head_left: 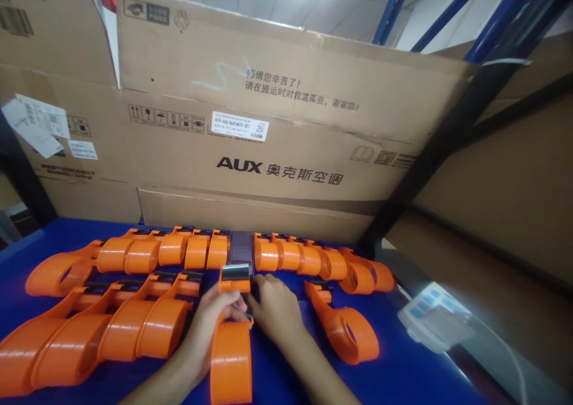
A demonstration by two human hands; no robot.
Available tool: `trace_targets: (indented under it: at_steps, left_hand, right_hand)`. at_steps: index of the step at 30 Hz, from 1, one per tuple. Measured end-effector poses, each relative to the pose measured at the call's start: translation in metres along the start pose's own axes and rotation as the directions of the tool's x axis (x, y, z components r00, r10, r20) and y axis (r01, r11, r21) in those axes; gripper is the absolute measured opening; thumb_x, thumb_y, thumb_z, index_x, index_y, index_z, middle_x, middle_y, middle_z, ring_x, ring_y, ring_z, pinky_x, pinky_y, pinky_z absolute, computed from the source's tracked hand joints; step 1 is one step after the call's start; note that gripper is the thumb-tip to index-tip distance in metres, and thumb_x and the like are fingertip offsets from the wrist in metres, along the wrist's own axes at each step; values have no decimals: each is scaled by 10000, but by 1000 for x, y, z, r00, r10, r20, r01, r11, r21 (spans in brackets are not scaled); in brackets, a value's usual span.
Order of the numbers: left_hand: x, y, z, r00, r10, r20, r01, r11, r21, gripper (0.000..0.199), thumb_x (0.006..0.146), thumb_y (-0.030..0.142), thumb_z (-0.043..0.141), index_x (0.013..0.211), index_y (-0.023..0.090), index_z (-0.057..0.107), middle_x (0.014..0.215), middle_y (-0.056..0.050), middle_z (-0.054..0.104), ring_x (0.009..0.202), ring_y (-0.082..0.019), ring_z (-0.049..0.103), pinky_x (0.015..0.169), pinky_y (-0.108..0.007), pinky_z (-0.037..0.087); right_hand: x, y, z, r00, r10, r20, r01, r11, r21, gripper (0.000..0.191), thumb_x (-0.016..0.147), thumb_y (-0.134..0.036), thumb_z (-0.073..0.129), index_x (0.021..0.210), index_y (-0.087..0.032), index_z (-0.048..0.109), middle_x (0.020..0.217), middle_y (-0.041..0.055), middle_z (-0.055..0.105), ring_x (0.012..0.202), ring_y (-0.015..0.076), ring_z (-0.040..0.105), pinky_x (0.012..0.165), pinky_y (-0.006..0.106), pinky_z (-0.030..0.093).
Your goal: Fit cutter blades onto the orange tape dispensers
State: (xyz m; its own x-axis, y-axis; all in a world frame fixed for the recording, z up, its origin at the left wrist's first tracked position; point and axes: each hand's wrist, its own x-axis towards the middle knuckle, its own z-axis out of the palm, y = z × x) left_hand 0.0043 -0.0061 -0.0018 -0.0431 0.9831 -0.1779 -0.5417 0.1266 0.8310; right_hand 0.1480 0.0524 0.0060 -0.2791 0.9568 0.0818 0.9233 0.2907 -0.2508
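In my left hand [218, 310] is an orange tape dispenser [231, 363]. Its thumb and fingers close round the narrow neck, below a head with a serrated metal blade. My right hand [276, 302] is just right of that head, with fingers curled down over the blue tabletop; their tips are hidden, and I cannot make out what they pinch. Beyond both hands a dark rectangular thing [242, 252] stands or lies, its surface blurred. Another orange tape dispenser [347, 330] lies by itself to the right of my right hand.
More orange dispensers lie in a back row [172, 249] and a left front group [123, 327] on the blue table [298, 387]. A white device with blue keys [434, 315] and a cable is at the right edge. Large cardboard cartons [286, 136] wall the back, beside a dark rack post [412, 172].
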Motion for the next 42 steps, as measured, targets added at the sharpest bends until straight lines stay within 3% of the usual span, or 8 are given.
trace_targets:
  at_steps: [6,10,16,20,23,29,35,42]
  left_hand:
    - [6,-10,-6,997,77,-10,-77,997,14,188,784,328,735,811,177,626,668,12,644,617,-136,607,654,-259,518]
    - [5,-6,-5,995,99,25,-100,994,48,197,813,324,711,917,181,624,629,21,628,573,-118,572,586,-220,484]
    - [4,-3,-2,995,76,62,-84,988,127,401,806,397,735,1125,223,567,831,1,672,517,-116,603,546,-268,542]
    - [5,-6,-3,989,92,116,-112,978,177,387,834,462,706,1101,203,597,879,-30,675,484,-109,600,473,-241,507]
    - [4,-5,-4,987,116,114,-138,967,212,391,847,461,697,1117,195,602,881,-43,683,499,-116,613,489,-243,513]
    - [3,-2,-4,986,140,88,-158,953,260,398,856,469,682,1129,190,601,875,-43,680,516,-129,613,534,-279,546]
    - [8,-4,-8,986,153,63,-164,948,272,391,873,459,670,1157,203,588,880,-26,671,535,-127,618,588,-295,566]
    - [8,-1,-7,980,183,76,-197,945,262,420,852,468,698,1172,212,607,935,-48,706,605,-152,652,614,-290,577]
  right_hand:
    - [-2,2,0,998,-51,-38,54,995,79,133,864,-296,607,945,-208,665,1054,112,696,1018,266,623,778,319,447]
    - [-4,7,-9,989,-26,-146,78,930,359,130,790,-188,613,910,-207,657,823,35,691,761,197,633,652,267,437]
    - [-3,16,-29,975,36,-219,167,531,831,212,829,-321,683,999,-195,690,653,-24,626,537,141,570,518,243,462]
    - [-5,16,-35,990,23,-138,128,243,962,268,786,-403,782,909,-186,684,801,32,720,720,190,699,718,329,590]
    - [-8,13,-36,995,-3,-97,96,188,977,294,786,-420,803,892,-184,662,871,50,726,850,215,715,820,370,599]
    - [-15,8,-31,991,-36,-130,134,200,971,277,911,-463,664,979,-243,510,821,-12,664,848,201,705,844,378,588]
    - [-26,3,-40,973,-173,-151,224,567,793,152,1009,-399,494,1033,-249,475,785,-11,671,721,183,664,661,271,521]
    - [-30,1,-47,916,-324,-239,401,780,480,157,976,-272,500,825,-237,473,765,0,614,667,165,586,606,249,428]
